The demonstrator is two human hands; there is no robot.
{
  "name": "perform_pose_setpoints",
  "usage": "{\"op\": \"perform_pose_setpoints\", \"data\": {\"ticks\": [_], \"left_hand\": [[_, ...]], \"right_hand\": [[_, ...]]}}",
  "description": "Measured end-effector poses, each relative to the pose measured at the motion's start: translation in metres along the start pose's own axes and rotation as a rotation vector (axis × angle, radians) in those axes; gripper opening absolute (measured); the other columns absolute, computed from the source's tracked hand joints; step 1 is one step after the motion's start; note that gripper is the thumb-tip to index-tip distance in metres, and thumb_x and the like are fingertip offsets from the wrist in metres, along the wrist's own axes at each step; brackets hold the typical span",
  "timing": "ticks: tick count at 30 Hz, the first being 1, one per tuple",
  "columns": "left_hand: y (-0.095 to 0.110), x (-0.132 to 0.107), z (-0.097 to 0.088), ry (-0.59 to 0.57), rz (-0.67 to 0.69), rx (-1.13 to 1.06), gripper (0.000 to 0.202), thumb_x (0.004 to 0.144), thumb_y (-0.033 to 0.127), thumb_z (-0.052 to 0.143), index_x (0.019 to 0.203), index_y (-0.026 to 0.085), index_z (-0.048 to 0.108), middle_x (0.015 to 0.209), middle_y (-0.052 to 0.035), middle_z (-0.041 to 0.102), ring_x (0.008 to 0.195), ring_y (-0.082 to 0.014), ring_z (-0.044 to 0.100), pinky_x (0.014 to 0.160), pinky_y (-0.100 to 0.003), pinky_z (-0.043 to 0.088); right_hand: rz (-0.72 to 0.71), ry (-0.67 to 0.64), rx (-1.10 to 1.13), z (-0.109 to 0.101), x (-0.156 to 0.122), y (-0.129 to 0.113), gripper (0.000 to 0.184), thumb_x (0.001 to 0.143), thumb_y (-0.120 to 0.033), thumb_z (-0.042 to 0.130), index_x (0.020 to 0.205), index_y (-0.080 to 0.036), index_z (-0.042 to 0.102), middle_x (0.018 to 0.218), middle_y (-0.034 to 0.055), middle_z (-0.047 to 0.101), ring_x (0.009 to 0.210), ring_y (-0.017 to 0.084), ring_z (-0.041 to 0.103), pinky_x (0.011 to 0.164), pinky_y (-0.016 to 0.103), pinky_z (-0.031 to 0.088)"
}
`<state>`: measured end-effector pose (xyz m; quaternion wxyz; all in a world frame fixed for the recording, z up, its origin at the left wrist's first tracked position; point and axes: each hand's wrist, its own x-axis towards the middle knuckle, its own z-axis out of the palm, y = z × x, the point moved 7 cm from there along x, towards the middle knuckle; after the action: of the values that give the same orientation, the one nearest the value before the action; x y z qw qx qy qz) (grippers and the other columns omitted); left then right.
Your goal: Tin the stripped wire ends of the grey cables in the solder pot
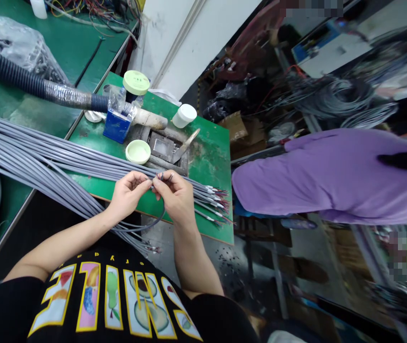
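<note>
1. Thin cable end [161,178]: one dark lead with small coloured cores at its tip, held just above the near edge of the bench, between the two hands. The tip detail is too small to count. The lead falls from the fingers into a slack dark loop [153,224] below the bench edge.
2. Right hand [175,195]: the nearer hand to the tip, with thumb and forefinger closed to a narrow pinch on it.
3. Left hand [128,193]: fingertips [147,181] drawn into a narrow pinch, meeting the lead from the left, just beside the right hand's grip.
4. Grey sheathed cable bundle [82,157]: many parallel lengths, running across the bench from its left side and passing just behind the hands, their long axis roughly level with the fingers.
5. Stripped cable tips [214,200]: a fan of red and silver ends at the bench's right edge.
6. Green-topped bench [207,164]: stained surface, carrying a pale green pot [138,152], a metal scraper [185,145] and a blue box [117,126] towards its far edge, with a white jar [184,116] at the far corner.
7. Black corrugated conduit [10,76]: foil-wrapped at one end, lying across the neighbouring bench and reaching over the far-left corner.
8. Co-worker's purple sleeve [332,176]: well apart, to the right.
</note>
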<state>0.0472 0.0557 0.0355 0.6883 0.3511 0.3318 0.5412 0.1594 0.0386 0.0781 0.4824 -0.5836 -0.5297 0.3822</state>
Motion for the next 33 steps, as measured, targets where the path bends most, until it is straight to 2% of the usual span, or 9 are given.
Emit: {"op": "perform_pose_setpoints", "data": {"ticks": [4,8,10,13,17,20,24,33], "left_hand": [[-0.004,0.000,0.003,-0.024,-0.005,0.018,0.033,0.063,0.045,0.078,0.067,0.016,0.061,0.062,0.0008,0.063,0.059,-0.0117,0.057,0.062,-0.025,0.046],[-0.005,0.000,-0.004,-0.037,0.012,0.158,0.026,0.067,0.039,0.075,0.075,0.016,0.067,0.068,-0.0007,0.065,0.062,-0.0126,0.056,0.063,-0.025,0.045],[0.001,0.002,-0.011,-0.047,0.092,0.300,0.018,0.070,0.034,0.073,0.077,0.018,0.069,0.071,-0.0015,0.066,0.066,-0.0139,0.056,0.066,-0.026,0.044],[0.008,0.004,-0.021,-0.083,0.245,0.534,0.008,0.073,0.028,0.069,0.076,0.020,0.071,0.071,-0.0023,0.066,0.070,-0.0164,0.056,0.071,-0.029,0.043],[0.004,0.007,-0.028,-0.129,0.312,0.696,0.007,0.076,0.026,0.065,0.077,0.022,0.071,0.070,-0.0030,0.065,0.070,-0.0181,0.056,0.071,-0.030,0.042],[0.000,0.008,-0.028,-0.162,0.320,0.732,0.009,0.079,0.027,0.062,0.079,0.022,0.070,0.072,-0.0039,0.066,0.071,-0.0185,0.056,0.072,-0.030,0.042],[0.000,0.006,-0.027,-0.172,0.357,0.761,0.010,0.081,0.026,0.060,0.079,0.021,0.069,0.073,-0.0042,0.067,0.071,-0.0181,0.058,0.071,-0.030,0.043],[0.002,0.002,-0.024,-0.201,0.479,0.884,0.012,0.087,0.023,0.055,0.082,0.019,0.065,0.075,-0.0037,0.068,0.071,-0.0157,0.060,0.070,-0.029,0.047]], "right_hand": [[-0.015,0.027,0.009,-0.002,0.001,0.001,0.019,0.079,-0.037,0.061,0.074,-0.020,0.053,0.058,-0.0045,0.056,0.044,0.008,0.047,0.044,0.022,0.037],[-0.020,0.055,-0.069,-0.021,0.017,0.001,0.019,0.077,-0.037,0.061,0.074,-0.021,0.052,0.054,-0.0058,0.056,0.040,0.008,0.046,0.041,0.021,0.035],[-0.033,0.054,-0.146,-0.037,0.034,0.001,0.018,0.075,-0.035,0.061,0.070,-0.021,0.051,0.050,-0.0067,0.053,0.037,0.007,0.042,0.039,0.020,0.030],[-0.039,0.011,-0.298,-0.057,0.068,0.009,0.015,0.073,-0.028,0.059,0.064,-0.020,0.050,0.047,-0.0066,0.051,0.039,0.008,0.041,0.043,0.021,0.031],[0.040,-0.037,-0.572,-0.070,0.113,0.032,0.013,0.069,-0.018,0.054,0.059,-0.020,0.045,0.045,-0.0054,0.048,0.043,0.010,0.040,0.048,0.024,0.029],[0.069,-0.080,-0.797,-0.067,0.135,0.046,0.016,0.068,-0.015,0.052,0.056,-0.020,0.043,0.048,-0.0040,0.047,0.050,0.011,0.042,0.052,0.025,0.029],[0.095,-0.145,-1.032,-0.057,0.150,0.057,0.017,0.069,-0.013,0.052,0.056,-0.020,0.044,0.054,-0.0021,0.048,0.056,0.013,0.043,0.055,0.025,0.029],[0.135,-0.206,-1.188,-0.050,0.162,0.072,0.009,0.072,-0.011,0.053,0.066,-0.016,0.060,0.067,0.0029,0.060,0.066,0.016,0.050,0.058,0.025,0.030]]}}
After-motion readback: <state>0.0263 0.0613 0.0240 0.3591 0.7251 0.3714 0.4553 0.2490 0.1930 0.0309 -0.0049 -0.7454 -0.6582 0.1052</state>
